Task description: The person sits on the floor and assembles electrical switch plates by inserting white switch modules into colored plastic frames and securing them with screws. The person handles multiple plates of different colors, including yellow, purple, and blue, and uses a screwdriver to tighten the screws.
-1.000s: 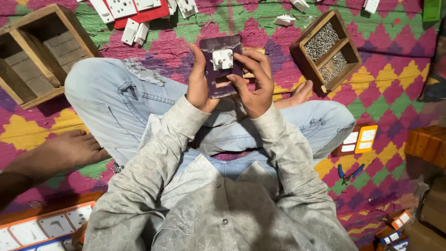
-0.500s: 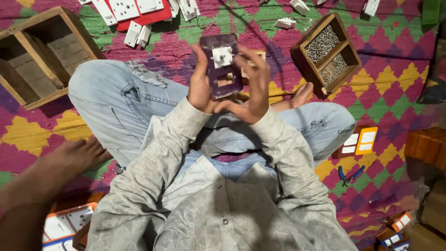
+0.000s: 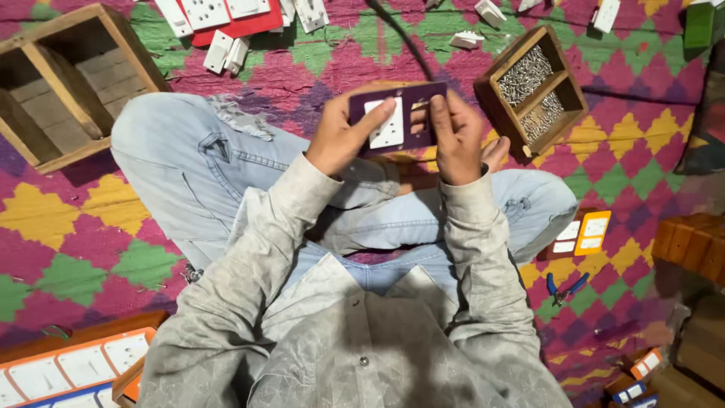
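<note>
Empty wooden crate point(image 3: 64, 83) sits far left on the patterned mat point(image 3: 83, 227). White socket parts point(image 3: 226, 30) lie scattered along the top edge, well apart from the hands.

Person sits cross-legged. Left hand point(image 3: 340, 140) holds the dark plate point(image 3: 396, 117) by its left edge, grip closed on it, thumb pressed on the white socket module point(image 3: 387, 123) seated in the plate's opening. The plate is held up over the lap, tilted slightly, clear of the mat.

Right hand point(image 3: 453, 140) is closed on the plate's right edge, fingertips at the middle of the plate. Whether a small part is pinched there cannot be told.

To the right, a divided wooden tray point(image 3: 538, 87) holds small metal screws, near the right hand but not touching. Blue-handled pliers point(image 3: 565, 287) lie on the mat by the right knee.

Risks, as judgement:
- The module looks held in by thumb pressure only; easing the thumb could let it drop out into the lap.
- Any small fastener slipping from the fingertips would likely vanish in the busy mat pattern.
- An elbow or knee shift could knock the screw tray and spill it.
</note>
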